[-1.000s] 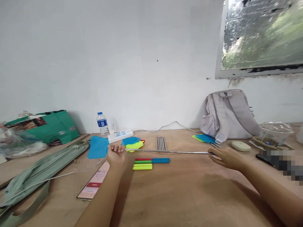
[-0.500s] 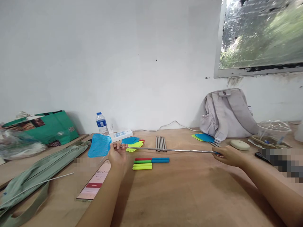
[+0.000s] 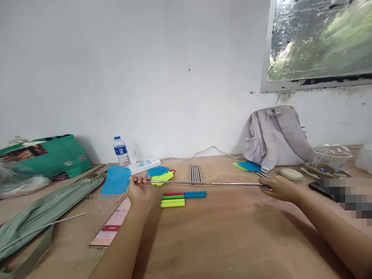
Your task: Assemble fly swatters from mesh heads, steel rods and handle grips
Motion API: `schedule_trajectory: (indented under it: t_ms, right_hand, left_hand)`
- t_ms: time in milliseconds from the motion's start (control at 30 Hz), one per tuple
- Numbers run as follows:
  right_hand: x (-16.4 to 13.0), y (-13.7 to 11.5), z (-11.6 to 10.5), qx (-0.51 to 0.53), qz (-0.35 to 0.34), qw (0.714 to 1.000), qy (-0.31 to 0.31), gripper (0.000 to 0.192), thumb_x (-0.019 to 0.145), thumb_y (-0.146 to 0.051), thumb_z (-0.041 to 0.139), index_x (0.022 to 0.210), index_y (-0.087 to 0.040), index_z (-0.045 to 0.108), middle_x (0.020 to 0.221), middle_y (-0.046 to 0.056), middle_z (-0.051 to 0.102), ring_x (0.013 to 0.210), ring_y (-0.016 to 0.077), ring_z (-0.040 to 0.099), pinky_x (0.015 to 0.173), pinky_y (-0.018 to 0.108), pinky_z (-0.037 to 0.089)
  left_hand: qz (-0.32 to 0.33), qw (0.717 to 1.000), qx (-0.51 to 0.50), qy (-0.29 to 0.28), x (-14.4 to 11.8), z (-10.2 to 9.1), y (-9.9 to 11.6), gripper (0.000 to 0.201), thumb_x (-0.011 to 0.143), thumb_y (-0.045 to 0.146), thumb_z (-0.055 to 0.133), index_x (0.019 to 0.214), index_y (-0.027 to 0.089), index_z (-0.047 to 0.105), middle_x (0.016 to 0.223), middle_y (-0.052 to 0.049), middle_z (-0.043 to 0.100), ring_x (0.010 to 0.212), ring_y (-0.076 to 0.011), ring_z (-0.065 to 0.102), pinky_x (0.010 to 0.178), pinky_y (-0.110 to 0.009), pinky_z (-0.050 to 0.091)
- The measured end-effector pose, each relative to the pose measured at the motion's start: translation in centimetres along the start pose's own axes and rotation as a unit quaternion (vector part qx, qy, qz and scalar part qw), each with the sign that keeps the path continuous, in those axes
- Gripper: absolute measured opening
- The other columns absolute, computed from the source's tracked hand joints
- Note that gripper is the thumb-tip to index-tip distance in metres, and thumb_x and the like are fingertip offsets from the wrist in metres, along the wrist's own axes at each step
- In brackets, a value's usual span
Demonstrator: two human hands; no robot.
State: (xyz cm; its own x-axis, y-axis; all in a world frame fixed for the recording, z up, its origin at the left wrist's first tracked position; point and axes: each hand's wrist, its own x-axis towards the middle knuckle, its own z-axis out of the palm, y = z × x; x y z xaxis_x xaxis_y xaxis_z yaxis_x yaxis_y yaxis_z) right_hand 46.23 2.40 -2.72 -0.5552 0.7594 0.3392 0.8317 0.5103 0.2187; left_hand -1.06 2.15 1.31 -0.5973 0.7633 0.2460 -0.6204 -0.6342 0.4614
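Observation:
A fly swatter (image 3: pixel 203 183) with a thin metal telescopic rod is stretched level between my two hands. My left hand (image 3: pixel 138 190) is closed round the rod close to the blue mesh head, which sticks out to its left. At the other end, my right hand (image 3: pixel 277 188) grips the blue handle, mostly hidden by the fingers. Behind the rod lie several metal rods (image 3: pixel 195 174) side by side. In front of it are red, green, yellow and blue handle tubes (image 3: pixel 183 197). Loose blue and yellow swatter heads (image 3: pixel 162 178) rest behind my left hand.
More swatter heads (image 3: pixel 248 166) lie by a grey backpack (image 3: pixel 279 135). A power strip (image 3: pixel 145 165) and water bottle (image 3: pixel 120 151) stand near the wall. A phone (image 3: pixel 109 228) lies beside my left forearm, with a green cloth bag (image 3: pixel 58 205) further left. A beige oval case (image 3: pixel 291 174) sits behind my right hand.
The whole view has shifted slightly, so things sit a little further left and higher. Both hands still hold the swatter, its rod about as long as before.

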Motion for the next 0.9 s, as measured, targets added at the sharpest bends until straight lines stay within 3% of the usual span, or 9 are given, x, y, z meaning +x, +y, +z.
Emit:
schedule_trajectory:
  t_ms: [333,600,900]
  right_hand:
    - [-0.3,0.5,-0.7,-0.022,0.002,0.998,0.057,0.014,0.077,-0.028,0.040,0.070,-0.022,0.051,0.056,0.000,0.058,0.045,0.0121,0.049,0.047,0.026,0.021]
    - [-0.6,0.8,-1.3,-0.069,0.029,0.994,0.075,0.018,0.078,-0.031,0.039,0.071,-0.022,0.053,0.051,0.001,0.055,0.046,0.0151,0.049,0.047,0.027,0.020]
    - [-0.9,1.8,-1.1,-0.081,0.024,0.995,0.056,0.017,0.079,-0.029,0.040,0.070,-0.021,0.052,0.054,0.001,0.056,0.050,0.0162,0.051,0.049,0.027,0.022]
  left_hand:
    - [0.008,1.000,-0.021,0.016,1.5,-1.6,0.8,0.029,0.086,0.020,0.035,0.058,0.017,0.033,0.046,0.008,0.026,0.035,-0.0037,0.025,0.039,-0.015,0.026]
    - [0.001,0.998,-0.036,0.047,1.6,-1.4,1.3,0.035,0.089,0.018,0.024,0.055,0.016,0.032,0.042,0.007,0.026,0.033,-0.0038,0.024,0.037,-0.015,0.024]
    - [0.001,0.998,-0.040,0.052,2.0,-1.5,1.9,0.036,0.090,0.021,0.024,0.055,0.017,0.030,0.042,0.007,0.024,0.032,-0.0043,0.022,0.035,-0.016,0.022]
